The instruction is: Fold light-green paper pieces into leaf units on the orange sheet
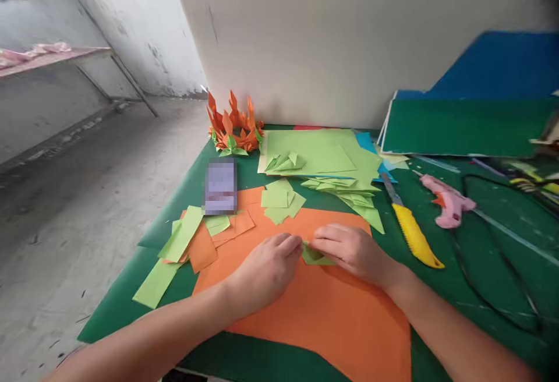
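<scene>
Above the large orange paper sheet (314, 312) spread on the green tabletop (187, 184), a small folded piece of light-green paper (318, 258) is held between both hands. Its left end is pinched by the closed fingertips of the left hand (273, 268), and its upper edge is gripped by the bent fingers of the right hand (349, 248); the right thumb is hidden. Just beyond the hands, a loose cluster of light-green paper squares (276, 198) is laid on the sheet. Farther back, a spiky ring of folded orange paper with green leaves (233, 128) is set near the wall (305, 50). To the right of the orange sheet, a saw-like tool with a yellow handle (417, 236) and a pink glue gun (449, 204) are placed side by side.
</scene>
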{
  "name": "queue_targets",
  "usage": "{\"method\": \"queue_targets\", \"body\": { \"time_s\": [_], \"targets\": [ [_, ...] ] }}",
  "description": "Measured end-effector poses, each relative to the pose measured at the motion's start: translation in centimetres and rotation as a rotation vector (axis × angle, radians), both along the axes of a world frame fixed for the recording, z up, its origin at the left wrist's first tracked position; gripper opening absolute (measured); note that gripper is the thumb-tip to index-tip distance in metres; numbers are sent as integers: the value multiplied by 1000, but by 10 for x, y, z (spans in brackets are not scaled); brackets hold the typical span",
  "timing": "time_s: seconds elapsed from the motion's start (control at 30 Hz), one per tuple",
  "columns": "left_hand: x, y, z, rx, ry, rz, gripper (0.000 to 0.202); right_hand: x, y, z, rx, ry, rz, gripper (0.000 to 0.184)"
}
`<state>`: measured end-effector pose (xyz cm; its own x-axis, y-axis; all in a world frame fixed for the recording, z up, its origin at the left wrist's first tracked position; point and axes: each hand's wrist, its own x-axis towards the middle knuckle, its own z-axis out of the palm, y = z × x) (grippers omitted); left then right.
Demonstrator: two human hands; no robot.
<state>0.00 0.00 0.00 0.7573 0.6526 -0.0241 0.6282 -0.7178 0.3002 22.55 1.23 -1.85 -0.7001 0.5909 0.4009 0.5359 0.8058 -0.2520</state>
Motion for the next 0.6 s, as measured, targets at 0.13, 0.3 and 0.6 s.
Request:
{"method": "queue_targets", "body": {
  "time_s": [0.13,0.3,0.6],
  "targets": [
    [-1,0,-1,5,0,10,30,-1,0,1,-10,-11,-6,29],
    [-2,-1,0,51,5,-28,29,-1,-1,0,-29,4,-1,27],
    [-3,-1,-4,94,-23,-41,28,-1,0,1,-85,12,10,29]
  ]
}}
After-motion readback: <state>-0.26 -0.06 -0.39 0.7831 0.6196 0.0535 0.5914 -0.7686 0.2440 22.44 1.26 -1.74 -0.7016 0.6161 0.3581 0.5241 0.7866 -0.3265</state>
